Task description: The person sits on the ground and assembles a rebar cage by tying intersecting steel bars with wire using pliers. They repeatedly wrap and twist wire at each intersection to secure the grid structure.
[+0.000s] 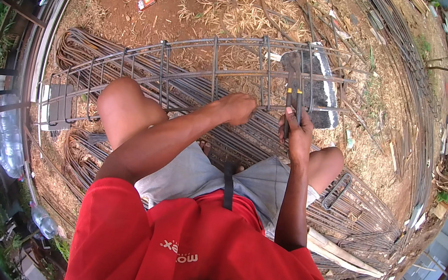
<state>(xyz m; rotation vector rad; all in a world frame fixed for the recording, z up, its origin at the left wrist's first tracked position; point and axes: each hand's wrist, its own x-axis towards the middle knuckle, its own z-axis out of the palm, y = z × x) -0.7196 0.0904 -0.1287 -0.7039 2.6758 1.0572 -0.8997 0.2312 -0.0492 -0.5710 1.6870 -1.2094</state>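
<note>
A long cage of steel reinforcing bars (187,73) with square stirrups lies across in front of my knees. My left hand (237,109) is closed at its near bar, beside a pair of stirrups; whatever the fingers hold is hidden. In my right hand (298,131) is a pair of pincers (294,84) with dark handles and yellow bands, gripped by the handles. The pincers' head points away from me, over the cage's right part, above a dark slab with a white edge (323,93).
Bundles of bent bars (95,48) lie under the cage and around my legs. More long rods (405,78) run along the right. A grey block (60,106) sits below the cage's left end. A small red box (146,2) rests on the soil, and plastic bottles (11,139) are at far left.
</note>
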